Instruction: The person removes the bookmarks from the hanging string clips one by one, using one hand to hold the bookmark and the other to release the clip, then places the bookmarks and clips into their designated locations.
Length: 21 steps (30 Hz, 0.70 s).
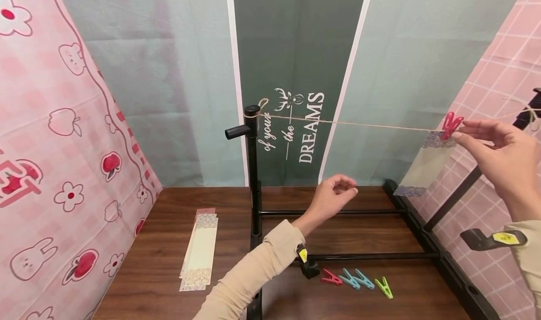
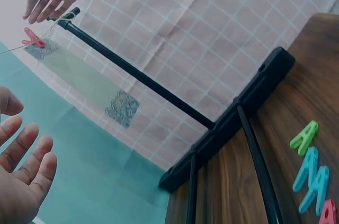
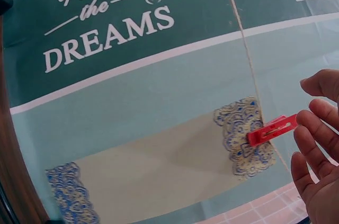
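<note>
A cream paper strip (image 3: 159, 163) with blue patterned ends hangs from a taut twine line (image 1: 363, 124), fastened by a red clothespin (image 1: 452, 125). My right hand (image 1: 503, 156) is just beside this clothespin, with thumb and fingers spread apart. In the right wrist view its fingertips (image 3: 304, 121) are at the pin's handle end; whether they touch it I cannot tell. My left hand (image 1: 331, 198) hovers below the line near the middle, loosely curved, holding nothing. It also shows in the left wrist view as a relaxed palm (image 2: 21, 181).
Several more patterned paper strips (image 1: 203, 249) lie stacked at the left of the wooden table (image 1: 148, 273). A red clothespin (image 1: 331, 278), two blue ones (image 1: 357, 278) and a green one (image 1: 384, 288) lie toward the front. A black frame (image 1: 253, 179) holds the line.
</note>
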{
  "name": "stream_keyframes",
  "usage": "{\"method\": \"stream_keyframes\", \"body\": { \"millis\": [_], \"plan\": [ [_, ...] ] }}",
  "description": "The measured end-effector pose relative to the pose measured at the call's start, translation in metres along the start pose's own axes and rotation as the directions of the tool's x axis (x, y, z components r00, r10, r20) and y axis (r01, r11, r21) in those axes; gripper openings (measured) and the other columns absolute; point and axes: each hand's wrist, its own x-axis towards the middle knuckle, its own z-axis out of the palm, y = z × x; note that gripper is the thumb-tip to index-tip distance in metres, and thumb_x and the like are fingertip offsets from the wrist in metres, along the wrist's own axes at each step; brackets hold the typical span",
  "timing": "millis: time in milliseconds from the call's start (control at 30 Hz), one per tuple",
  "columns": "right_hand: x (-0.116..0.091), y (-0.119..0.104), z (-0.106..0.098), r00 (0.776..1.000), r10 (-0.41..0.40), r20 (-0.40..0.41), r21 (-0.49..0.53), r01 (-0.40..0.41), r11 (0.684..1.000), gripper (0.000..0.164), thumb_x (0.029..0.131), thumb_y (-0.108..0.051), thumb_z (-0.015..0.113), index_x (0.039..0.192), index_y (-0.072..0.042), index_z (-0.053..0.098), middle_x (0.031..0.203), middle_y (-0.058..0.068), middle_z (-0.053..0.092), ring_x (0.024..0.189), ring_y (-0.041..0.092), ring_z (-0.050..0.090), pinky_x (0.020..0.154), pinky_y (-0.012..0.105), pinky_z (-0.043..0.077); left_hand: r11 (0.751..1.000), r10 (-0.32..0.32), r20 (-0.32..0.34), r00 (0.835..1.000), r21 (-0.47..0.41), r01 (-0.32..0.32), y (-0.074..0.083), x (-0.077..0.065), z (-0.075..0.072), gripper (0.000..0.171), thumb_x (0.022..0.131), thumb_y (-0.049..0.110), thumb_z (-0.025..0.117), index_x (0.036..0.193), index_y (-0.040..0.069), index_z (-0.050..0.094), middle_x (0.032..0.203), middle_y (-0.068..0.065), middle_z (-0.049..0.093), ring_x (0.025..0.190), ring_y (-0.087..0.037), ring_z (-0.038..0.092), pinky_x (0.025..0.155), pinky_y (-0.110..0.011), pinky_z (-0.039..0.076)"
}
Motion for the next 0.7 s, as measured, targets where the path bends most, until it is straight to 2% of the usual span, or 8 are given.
{"method": "stream_keyframes", "body": {
  "millis": [167,333,467,700],
  "plan": [
    [0.004,-0.001,-0.002,1.0,0.009,-0.01,-0.075,-0.01,0.997,0.032,0.084,-0.004,0.073,0.114,-0.014,0.07,0.09,-0.023,0.063,0.084,-0.006,0.058,0.071,0.004,0.04,0.998,0.011,-0.026,1.0,-0.056,-0.012,-0.001,0.003,0.016,0.014,0.088,0.004,0.069,0.101,0.0,0.067,0.092,0.003,0.066,0.08,0.0,0.06,0.076,-0.018,0.05],
    [0.012,-0.001,-0.003,1.0,0.005,-0.008,-0.061,-0.006,0.998,0.029,0.083,-0.004,0.073,0.11,-0.016,0.071,0.087,-0.022,0.063,0.082,-0.007,0.058,0.071,0.004,0.04,0.997,0.017,-0.067,0.998,-0.07,-0.022,-0.004,0.006,0.028,0.013,0.088,0.004,0.069,0.101,0.003,0.067,0.096,0.001,0.067,0.084,0.0,0.06,0.079,-0.018,0.05],
    [0.018,0.0,-0.005,1.0,-0.006,0.006,-0.062,0.006,0.998,0.029,0.083,-0.003,0.073,0.109,-0.017,0.071,0.086,-0.023,0.063,0.08,-0.007,0.058,0.07,0.004,0.04,0.998,0.009,-0.094,0.996,-0.056,-0.014,-0.01,0.011,0.035,0.013,0.088,0.006,0.07,0.101,0.004,0.068,0.096,0.002,0.067,0.083,-0.001,0.061,0.076,-0.017,0.05],
    [0.027,0.004,-0.013,0.998,-0.01,0.069,-0.16,0.021,0.987,0.032,0.085,-0.009,0.073,0.115,-0.023,0.068,0.089,-0.027,0.057,0.082,-0.01,0.053,0.069,0.002,0.037,1.0,0.023,-0.109,0.994,-0.003,-0.024,-0.023,0.018,0.046,0.013,0.087,0.003,0.07,0.099,0.001,0.067,0.095,-0.001,0.069,0.082,0.001,0.061,0.076,-0.015,0.05]
  ]
}}
